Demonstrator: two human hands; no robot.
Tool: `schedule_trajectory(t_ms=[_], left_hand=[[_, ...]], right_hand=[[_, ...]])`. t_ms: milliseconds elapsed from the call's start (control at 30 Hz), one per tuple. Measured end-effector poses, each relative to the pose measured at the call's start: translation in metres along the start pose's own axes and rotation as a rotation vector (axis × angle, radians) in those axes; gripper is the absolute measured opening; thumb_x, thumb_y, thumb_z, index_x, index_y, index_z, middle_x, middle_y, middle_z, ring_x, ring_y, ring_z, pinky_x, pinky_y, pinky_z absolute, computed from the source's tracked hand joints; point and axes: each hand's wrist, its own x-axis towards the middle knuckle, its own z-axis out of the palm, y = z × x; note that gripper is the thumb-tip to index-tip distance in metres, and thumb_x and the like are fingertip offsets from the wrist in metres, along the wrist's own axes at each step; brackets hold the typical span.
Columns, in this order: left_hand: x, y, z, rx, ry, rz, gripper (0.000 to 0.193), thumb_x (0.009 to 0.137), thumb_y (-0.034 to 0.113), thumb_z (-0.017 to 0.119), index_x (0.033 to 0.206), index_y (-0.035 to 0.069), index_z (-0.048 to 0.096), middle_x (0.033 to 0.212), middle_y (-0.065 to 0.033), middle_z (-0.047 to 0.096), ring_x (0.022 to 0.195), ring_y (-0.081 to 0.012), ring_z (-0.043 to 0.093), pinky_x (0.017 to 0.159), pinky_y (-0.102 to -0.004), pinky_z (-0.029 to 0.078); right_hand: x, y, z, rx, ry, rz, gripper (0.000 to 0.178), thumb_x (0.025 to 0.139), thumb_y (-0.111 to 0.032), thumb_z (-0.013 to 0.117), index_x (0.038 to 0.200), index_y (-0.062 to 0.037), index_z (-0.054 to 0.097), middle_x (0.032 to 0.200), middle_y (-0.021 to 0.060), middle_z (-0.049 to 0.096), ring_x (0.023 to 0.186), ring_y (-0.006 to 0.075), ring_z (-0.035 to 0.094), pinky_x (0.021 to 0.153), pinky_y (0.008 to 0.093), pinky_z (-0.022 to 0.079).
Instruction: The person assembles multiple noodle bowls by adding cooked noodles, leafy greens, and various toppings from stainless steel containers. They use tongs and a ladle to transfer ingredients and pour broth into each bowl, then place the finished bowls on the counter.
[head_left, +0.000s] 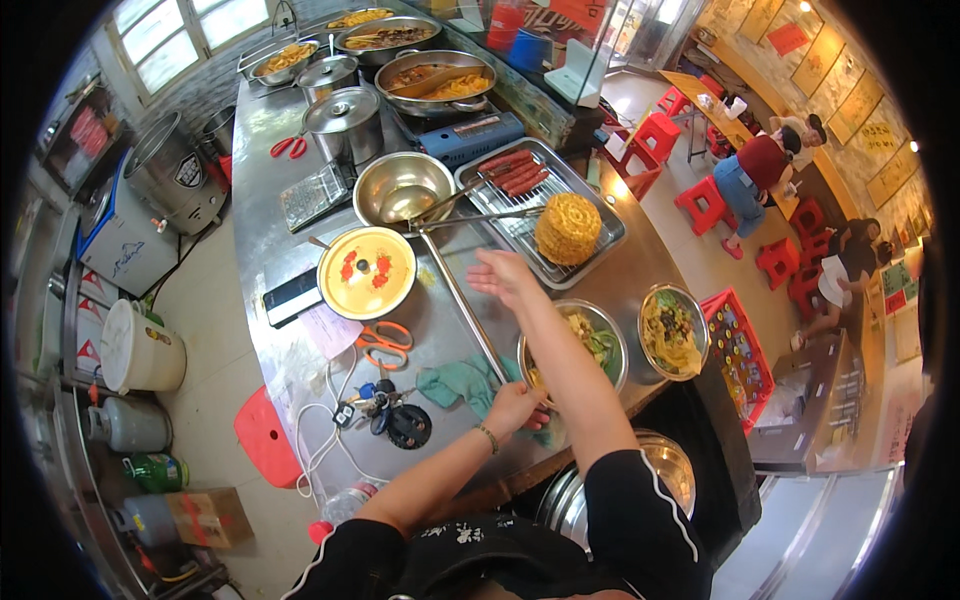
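Observation:
My right hand (505, 278) reaches over the counter with its fingers stretched out and apart, holding nothing. It is nearest to the long tongs (478, 217), whose arms spread from the steel bowl's rim onto a metal tray (600, 262). My left hand (515, 408) is curled low beside the green cloth (462, 388); what its fingers close on is hidden. A long metal bar (462, 300) runs down toward that hand. Under my right forearm stands a bowl of noodles and greens (602, 345), partly covered. A second bowl of noodles (672, 330) stands to its right.
Red sausages (520, 172) and a stack of fried noodle cakes (568, 228) lie on the tray. Nearby are an empty steel bowl (400, 185), a lidded pot (366, 275), orange scissors (385, 342), a phone (292, 298) and keys (378, 395). People sit among red stools at right.

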Motion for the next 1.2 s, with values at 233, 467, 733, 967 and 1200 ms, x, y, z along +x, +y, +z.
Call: schedule_trajectory(t_ms=[233, 467, 733, 967, 1200], left_hand=[[0.01, 0.014, -0.011, 0.09, -0.001, 0.109, 0.026, 0.09, 0.024, 0.063, 0.099, -0.001, 0.063, 0.088, -0.0095, 0.068, 0.065, -0.0163, 0.065, 0.055, -0.029, 0.052], [0.019, 0.011, -0.007, 0.252, 0.094, 0.396, 0.028, 0.087, 0.023, 0.067, 0.097, -0.002, 0.065, 0.089, -0.0107, 0.07, 0.072, -0.0201, 0.067, 0.06, -0.033, 0.052], [0.01, 0.013, 0.002, 0.114, 0.046, 0.106, 0.022, 0.089, 0.022, 0.063, 0.09, 0.0, 0.062, 0.078, -0.0088, 0.068, 0.06, -0.0146, 0.066, 0.048, -0.0253, 0.051], [0.003, 0.009, -0.002, 0.082, 0.022, 0.089, 0.019, 0.091, 0.02, 0.059, 0.093, 0.001, 0.058, 0.082, -0.0103, 0.069, 0.062, -0.0179, 0.068, 0.051, -0.0273, 0.054], [-0.018, -0.004, 0.006, 0.103, 0.111, 0.128, 0.016, 0.09, 0.019, 0.058, 0.087, 0.004, 0.055, 0.08, -0.0107, 0.068, 0.062, -0.0192, 0.067, 0.053, -0.0299, 0.054]], right_hand=[[0.103, 0.004, 0.051, 0.419, 0.112, 0.084, 0.059, 0.088, -0.033, 0.069, 0.127, 0.0018, 0.042, 0.12, 0.0298, 0.053, 0.117, 0.0421, 0.051, 0.102, 0.0502, 0.043], [0.115, 0.001, 0.03, 0.463, 0.04, -0.05, 0.024, 0.088, -0.028, 0.069, 0.097, -0.0082, 0.059, 0.094, 0.0093, 0.064, 0.088, 0.0259, 0.061, 0.083, 0.0413, 0.049], [0.017, -0.021, 0.024, -0.041, 0.071, -0.352, 0.012, 0.084, -0.015, 0.071, 0.09, -0.0086, 0.063, 0.081, -0.0006, 0.062, 0.071, 0.0122, 0.058, 0.066, 0.0313, 0.048], [-0.157, -0.046, -0.039, -0.261, 0.128, -0.983, 0.028, 0.075, -0.005, 0.075, 0.098, 0.0067, 0.064, 0.14, 0.0154, 0.041, 0.118, 0.0211, 0.053, 0.086, 0.0325, 0.053], [-0.264, -0.031, -0.145, 0.063, 0.156, -0.626, 0.082, 0.076, -0.009, 0.075, 0.144, -0.0052, 0.03, 0.11, 0.0143, 0.062, 0.082, 0.0173, 0.065, 0.067, 0.0269, 0.053]])
